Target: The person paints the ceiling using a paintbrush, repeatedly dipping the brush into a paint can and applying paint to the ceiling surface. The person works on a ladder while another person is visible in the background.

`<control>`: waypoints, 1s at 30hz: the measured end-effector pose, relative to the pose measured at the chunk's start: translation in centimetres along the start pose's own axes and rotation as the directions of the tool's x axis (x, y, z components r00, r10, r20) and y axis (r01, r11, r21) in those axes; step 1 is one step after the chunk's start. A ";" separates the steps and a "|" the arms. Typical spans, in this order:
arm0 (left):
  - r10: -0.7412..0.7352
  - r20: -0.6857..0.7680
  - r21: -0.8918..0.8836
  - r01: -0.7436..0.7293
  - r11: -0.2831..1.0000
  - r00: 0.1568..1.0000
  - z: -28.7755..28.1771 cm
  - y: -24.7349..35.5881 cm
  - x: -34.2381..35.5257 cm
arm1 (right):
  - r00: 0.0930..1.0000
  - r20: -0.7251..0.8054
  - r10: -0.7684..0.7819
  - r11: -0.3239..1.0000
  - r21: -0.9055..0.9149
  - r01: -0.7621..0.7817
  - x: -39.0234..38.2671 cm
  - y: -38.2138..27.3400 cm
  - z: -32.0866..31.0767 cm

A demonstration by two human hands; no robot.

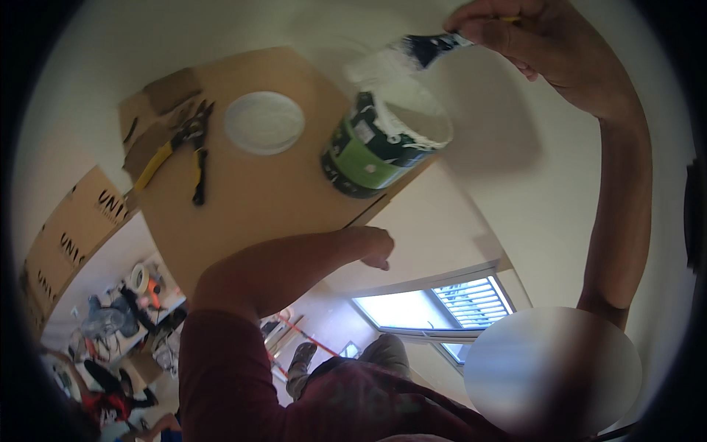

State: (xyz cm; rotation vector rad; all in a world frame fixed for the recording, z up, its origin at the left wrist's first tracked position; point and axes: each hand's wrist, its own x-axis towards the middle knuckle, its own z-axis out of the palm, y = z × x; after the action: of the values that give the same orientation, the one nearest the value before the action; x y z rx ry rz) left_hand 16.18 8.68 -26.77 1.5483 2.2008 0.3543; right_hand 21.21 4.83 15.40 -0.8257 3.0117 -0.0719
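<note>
Pinching a paintbrush [430, 50] between thumb and fingers, the person's right hand [509, 35] reaches in from the upper right, its forearm curving down the right side of the view. The brush points leftward, its dark head coated with thick white paint toward the tip, just above the rim of an open paint bucket [372, 151]; whether the tip touches the rim cannot be told from this angle. The bucket, dark green with a lighter green band, stands near the right edge of a brown cardboard sheet [250, 199], white paint smeared over its lip and down its outer wall.

The left arm, in a maroon sleeve [224, 361], stretches across the lower part of the cardboard. The left hand [374, 245] is below the bucket in the view and apart from it, fingers bent; whether they are pressed together around anything cannot be told.

Left of the bucket lies a round white lid [264, 123], and beside it a pair of snips [184, 147] with yellow-and-black handles. Cardboard boxes [70, 236] with dark print line the far left, above a cluttered floor area [118, 324]. A window [442, 306] with horizontal slats shows below, near a blurred, pale round object [552, 368] at lower right.
</note>
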 end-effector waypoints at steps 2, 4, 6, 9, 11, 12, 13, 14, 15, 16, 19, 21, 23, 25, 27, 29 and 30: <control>-0.039 0.030 -0.058 0.040 0.997 0.999 0.2 -0.5 -1.0 | 0.959 -0.096 -0.267 0.961 0.045 0.272 3.9 1.6 3.9; -0.068 0.093 -0.095 0.077 0.993 0.993 -0.1 -0.4 -0.9 | 0.893 -0.192 -0.408 0.901 -0.246 0.358 9.1 2.6 11.2; -0.058 0.094 -0.114 0.069 0.991 0.994 -0.5 -0.2 -1.6 | 0.912 -0.139 -0.386 0.830 -0.484 0.278 13.5 1.1 16.4; -0.066 0.052 -0.099 0.071 0.993 0.997 -0.5 0.0 -1.5 | 0.946 -0.102 -0.308 0.866 -0.442 0.234 17.4 1.5 20.7; -0.084 0.035 -0.087 0.087 0.992 0.996 -0.2 0.2 -1.4 | 0.946 -0.052 -0.321 0.865 -0.422 0.271 18.5 1.6 22.3; -0.090 0.039 -0.077 0.093 0.993 0.995 -0.2 0.3 -1.3 | 0.945 -0.053 -0.323 0.862 -0.429 0.271 18.8 1.9 23.0; -0.098 0.041 -0.068 0.101 0.993 0.994 -0.4 0.3 -1.4 | 0.944 -0.054 -0.327 0.858 -0.435 0.273 19.0 2.2 23.6; -0.090 0.045 -0.074 0.094 0.993 0.995 -0.5 0.3 -1.6 | 0.943 -0.055 -0.329 0.855 -0.442 0.272 19.1 2.5 24.1; -0.082 0.049 -0.079 0.085 0.993 0.995 -0.7 0.3 -1.7 | 0.956 -0.038 -0.291 0.868 -0.430 0.247 19.3 2.8 24.6; -0.074 0.052 -0.084 0.078 0.993 0.996 -0.7 0.3 -1.7 | 0.967 -0.021 -0.255 0.879 -0.421 0.223 19.3 2.9 24.8; -0.062 0.061 -0.062 0.066 0.996 0.996 -0.4 0.3 -1.5 | 0.990 0.023 -0.141 0.915 -0.378 0.139 19.1 2.9 23.7; -0.067 0.043 -0.056 0.070 0.996 0.997 0.0 -0.1 -1.2 | 0.995 0.031 -0.091 0.930 -0.355 0.096 19.2 2.2 23.3; -0.058 0.033 -0.044 0.060 0.997 0.998 0.0 0.0 -1.0 | 0.999 0.004 -0.042 0.937 -0.346 0.041 19.6 2.4 23.0; -0.055 0.020 -0.047 0.056 0.997 0.998 0.1 -0.1 -1.0 | 0.995 0.067 -0.070 0.938 -0.336 0.089 19.6 2.1 23.8; -0.055 0.039 -0.042 0.056 0.998 0.998 0.2 -0.3 -0.6 | 0.989 0.081 -0.123 0.946 -0.291 0.141 19.8 2.0 23.8; -0.058 0.054 -0.041 0.060 0.997 0.997 0.1 -0.1 -0.7 | 0.982 0.044 -0.186 0.959 -0.207 0.191 20.7 2.3 23.0; -0.062 0.058 -0.040 0.065 0.997 0.996 0.1 0.0 -0.7 | 0.983 0.031 -0.182 0.960 -0.212 0.184 21.1 2.6 23.3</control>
State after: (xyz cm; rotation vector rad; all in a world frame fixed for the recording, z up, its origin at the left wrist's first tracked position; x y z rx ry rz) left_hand 16.39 8.00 -26.69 1.4449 2.1793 0.3307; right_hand 2.46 -4.61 -8.08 -1.1169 2.9595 0.2585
